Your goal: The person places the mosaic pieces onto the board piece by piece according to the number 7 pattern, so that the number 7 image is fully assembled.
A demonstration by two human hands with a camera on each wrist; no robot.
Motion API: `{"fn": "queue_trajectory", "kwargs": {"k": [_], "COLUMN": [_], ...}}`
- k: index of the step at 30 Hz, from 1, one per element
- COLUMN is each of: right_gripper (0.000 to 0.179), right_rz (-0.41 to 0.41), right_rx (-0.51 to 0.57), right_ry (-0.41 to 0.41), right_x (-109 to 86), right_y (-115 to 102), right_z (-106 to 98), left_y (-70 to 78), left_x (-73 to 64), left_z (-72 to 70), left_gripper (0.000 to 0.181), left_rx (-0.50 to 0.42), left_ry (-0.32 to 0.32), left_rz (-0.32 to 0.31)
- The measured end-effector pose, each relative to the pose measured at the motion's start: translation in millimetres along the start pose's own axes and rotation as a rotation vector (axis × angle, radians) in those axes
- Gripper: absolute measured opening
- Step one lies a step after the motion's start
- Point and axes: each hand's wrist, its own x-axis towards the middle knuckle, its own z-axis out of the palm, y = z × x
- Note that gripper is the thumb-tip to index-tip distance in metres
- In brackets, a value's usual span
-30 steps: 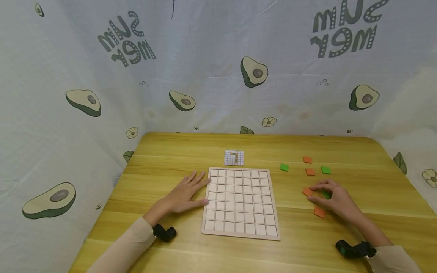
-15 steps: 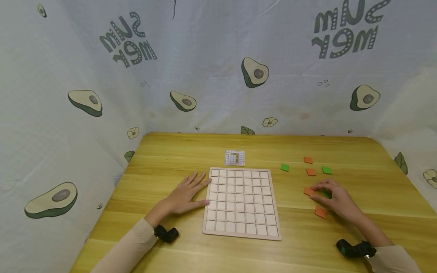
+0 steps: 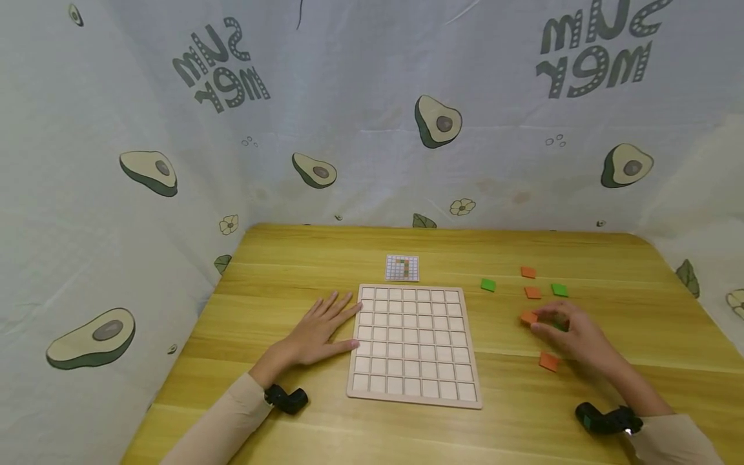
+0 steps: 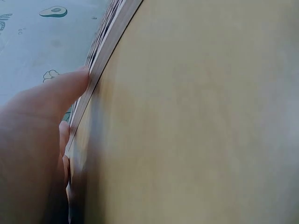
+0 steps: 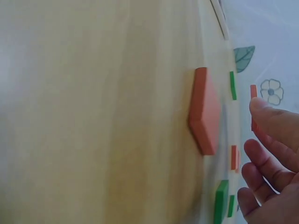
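In the head view, a light wooden grid board (image 3: pixel 413 352) lies on the table with its square recesses bare. Spread fingers of my left hand (image 3: pixel 310 336) rest at its left edge, and the left wrist view shows the thumb (image 4: pixel 74 86) against that edge. My right hand (image 3: pixel 575 332) pinches an orange square tile (image 3: pixel 528 318) between thumb and fingertips; from the right wrist camera this tile (image 5: pixel 253 89) appears raised off the table. A green tile (image 3: pixel 561 325) lies partly hidden beneath that hand. Nearer the front is another orange tile (image 3: pixel 548 361).
Behind the right hand lie two orange tiles (image 3: pixel 527 272) (image 3: pixel 532 292) and a green tile (image 3: pixel 559 290). Another green tile (image 3: pixel 487 285) sits closer to the board. A small printed card (image 3: pixel 402 267) with a coloured grid pattern lies beyond the board. A patterned curtain (image 3: pixel 360 129) surrounds the table.
The right hand has lifted the pinched orange tile slightly from the table. My left hand keeps its place at the board, while the whole head view has shifted a little.
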Motion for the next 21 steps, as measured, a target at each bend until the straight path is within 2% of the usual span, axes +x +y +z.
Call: {"fn": "queue_trajectory", "kwargs": {"k": [6,21], "right_gripper": [0.022,0.023], "right_rz": [-0.066,-0.1], "right_rx": [0.003,0.033], "right_ry": [0.038,0.021], "right_x": [7.7,29.0], "right_y": [-7.7,-38.4], "right_z": [-0.2,5.4], "left_y": [0.0,-0.8], "left_x": [-0.5,0.0], "left_z": [0.5,-0.5], "left_gripper": [0.076,0.077], "left_rx": [0.002,0.012], "left_ry": [0.011,-0.009], "left_rz": [0.001,-0.005]}}
